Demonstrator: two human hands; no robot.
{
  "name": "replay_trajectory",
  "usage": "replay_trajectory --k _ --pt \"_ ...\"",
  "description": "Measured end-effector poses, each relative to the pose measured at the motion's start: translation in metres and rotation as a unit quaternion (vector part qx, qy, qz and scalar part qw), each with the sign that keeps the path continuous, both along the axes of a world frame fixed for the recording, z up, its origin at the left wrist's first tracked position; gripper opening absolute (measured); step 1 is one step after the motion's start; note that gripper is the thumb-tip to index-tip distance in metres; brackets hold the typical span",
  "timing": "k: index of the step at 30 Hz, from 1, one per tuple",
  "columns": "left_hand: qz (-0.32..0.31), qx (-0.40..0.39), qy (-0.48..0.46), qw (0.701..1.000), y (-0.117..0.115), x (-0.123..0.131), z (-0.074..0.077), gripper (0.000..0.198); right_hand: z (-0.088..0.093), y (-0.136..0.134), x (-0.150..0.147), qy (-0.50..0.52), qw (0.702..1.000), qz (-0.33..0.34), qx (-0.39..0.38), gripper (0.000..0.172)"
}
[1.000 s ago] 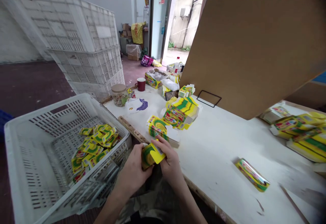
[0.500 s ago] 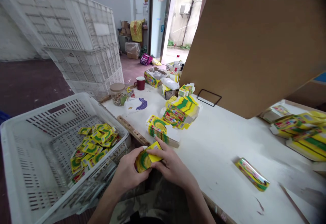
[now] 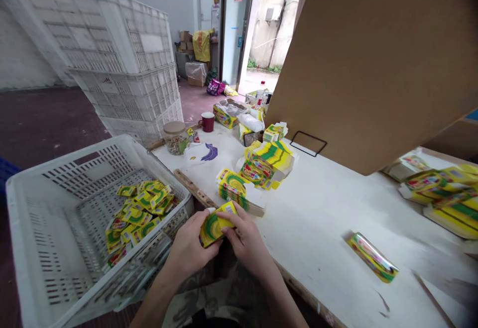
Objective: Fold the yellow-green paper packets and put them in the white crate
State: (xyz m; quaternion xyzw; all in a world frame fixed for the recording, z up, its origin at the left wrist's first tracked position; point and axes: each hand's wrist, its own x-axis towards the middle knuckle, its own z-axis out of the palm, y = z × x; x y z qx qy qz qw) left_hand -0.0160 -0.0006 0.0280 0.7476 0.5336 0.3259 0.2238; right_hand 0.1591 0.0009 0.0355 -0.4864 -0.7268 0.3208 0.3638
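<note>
Both hands hold one small yellow-and-green carton just in front of the table's near edge. My left hand grips its left side from below. My right hand pinches its right end with the fingertips on the flap. Right behind the carton lies a stack of flat yellow carton blanks on the white table. To my left a white plastic crate holds several folded cartons.
A bigger pile of blanks lies farther back, and more printed packs at the right edge. A wrapped bar lies alone on the table. A large brown cardboard sheet leans overhead. Stacked white crates, a jar and a red mug stand behind.
The carton's yellow flap, sticking out a second ago, is now folded down against the box. Both hands stayed at the table edge, turning the carton slightly.
</note>
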Motion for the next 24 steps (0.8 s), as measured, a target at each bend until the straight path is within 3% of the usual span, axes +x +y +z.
replay_trajectory --k 5,9,12,15,24 --pt "0.009 -0.022 0.003 1.0 0.0 0.005 -0.002 0.05 0.003 -0.002 0.0 0.009 1.0 -0.004 -0.012 0.033" --pt "0.007 -0.06 -0.003 0.998 -0.002 0.01 -0.002 0.052 0.003 -0.006 -0.004 0.042 0.999 0.029 -0.016 0.058" --pt "0.002 -0.103 -0.073 0.992 -0.002 0.013 0.001 0.043 0.002 -0.007 -0.009 0.092 0.995 0.028 -0.02 0.067" --pt "0.0 -0.108 -0.128 0.986 -0.002 0.014 0.005 0.037 0.0 -0.008 -0.011 0.118 0.993 0.026 -0.014 0.067" --pt "-0.023 -0.136 -0.106 0.985 -0.002 0.011 0.009 0.045 0.0 -0.006 -0.009 0.104 0.993 0.051 0.023 0.061"
